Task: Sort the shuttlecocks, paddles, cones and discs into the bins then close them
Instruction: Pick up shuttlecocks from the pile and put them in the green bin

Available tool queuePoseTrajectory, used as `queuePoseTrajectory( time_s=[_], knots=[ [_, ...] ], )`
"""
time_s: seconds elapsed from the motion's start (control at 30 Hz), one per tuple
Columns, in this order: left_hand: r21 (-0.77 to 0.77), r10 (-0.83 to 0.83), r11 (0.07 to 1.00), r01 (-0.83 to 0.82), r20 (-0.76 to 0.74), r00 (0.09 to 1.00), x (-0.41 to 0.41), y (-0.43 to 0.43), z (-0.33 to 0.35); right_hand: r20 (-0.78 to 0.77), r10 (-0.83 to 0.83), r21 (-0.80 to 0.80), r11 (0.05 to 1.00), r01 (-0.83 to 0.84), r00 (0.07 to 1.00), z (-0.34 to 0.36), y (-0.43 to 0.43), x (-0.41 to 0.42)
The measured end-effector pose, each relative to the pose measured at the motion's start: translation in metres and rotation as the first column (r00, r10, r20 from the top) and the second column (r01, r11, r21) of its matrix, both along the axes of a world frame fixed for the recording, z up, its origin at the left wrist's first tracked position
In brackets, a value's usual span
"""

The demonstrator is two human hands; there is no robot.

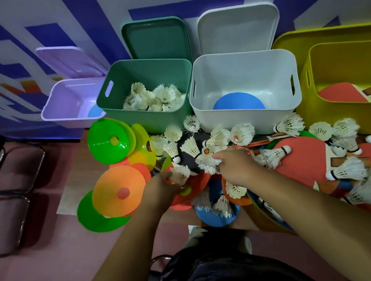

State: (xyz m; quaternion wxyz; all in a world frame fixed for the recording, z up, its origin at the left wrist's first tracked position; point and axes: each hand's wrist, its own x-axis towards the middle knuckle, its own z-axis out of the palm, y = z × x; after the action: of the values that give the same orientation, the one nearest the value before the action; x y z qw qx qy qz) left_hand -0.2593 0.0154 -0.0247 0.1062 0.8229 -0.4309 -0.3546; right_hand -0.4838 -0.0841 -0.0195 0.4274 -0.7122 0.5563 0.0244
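- Left hand (162,185): fingers curled round a shuttlecock (181,174), low over the pile.
- Right hand (236,166): fingertips at a second shuttlecock (208,161); cannot tell whether it is gripped.
- Green bin (141,118), open: holds a shuttlecock heap (154,97).
- White bin (262,119), open: holds a blue disc (237,105).
- Yellow bin (349,119): holds a paddle (342,94).
- Cones (110,141) lie left of the hands, loose paddles (305,163) to the right.

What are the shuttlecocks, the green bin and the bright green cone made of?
Shuttlecocks: probably real feathers, going by ragged white vanes. Green bin: matte moulded plastic, with a cut-out handle slot. Bright green cone: glossy, translucent plastic; light glows through it.
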Motion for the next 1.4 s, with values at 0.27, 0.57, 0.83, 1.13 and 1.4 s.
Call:
queuePoseTrajectory(
  time_s=[0.27,0.57,0.83,1.13,1.4],
  knots=[
    [-0.258,0.174,0.952,-0.166,0.007,0.985,0.036,0.013,0.022,0.085,-0.149,-0.071,0.985,0.155,0.985,0.013,0.001,0.021],
    [-0.393,0.19,0.886,-0.245,-0.176,0.966,0.068,-0.011,0.043,0.256,-0.224,-0.142,0.953,0.266,0.94,0.044,-0.011,0.062],
    [-0.466,0.108,0.844,-0.263,-0.333,0.937,0.121,-0.072,0.064,0.277,-0.262,-0.206,0.924,0.323,0.925,0.058,-0.04,0.106],
    [-0.548,0.075,0.789,-0.278,-0.364,0.929,0.215,-0.149,0.088,0.314,-0.383,-0.266,0.843,0.468,0.869,0.089,-0.104,0.173],
    [-0.43,0.12,0.848,-0.311,-0.416,0.902,0.261,-0.169,0.073,0.338,-0.349,-0.323,0.829,0.456,0.874,0.091,-0.137,0.227]
  ],
)
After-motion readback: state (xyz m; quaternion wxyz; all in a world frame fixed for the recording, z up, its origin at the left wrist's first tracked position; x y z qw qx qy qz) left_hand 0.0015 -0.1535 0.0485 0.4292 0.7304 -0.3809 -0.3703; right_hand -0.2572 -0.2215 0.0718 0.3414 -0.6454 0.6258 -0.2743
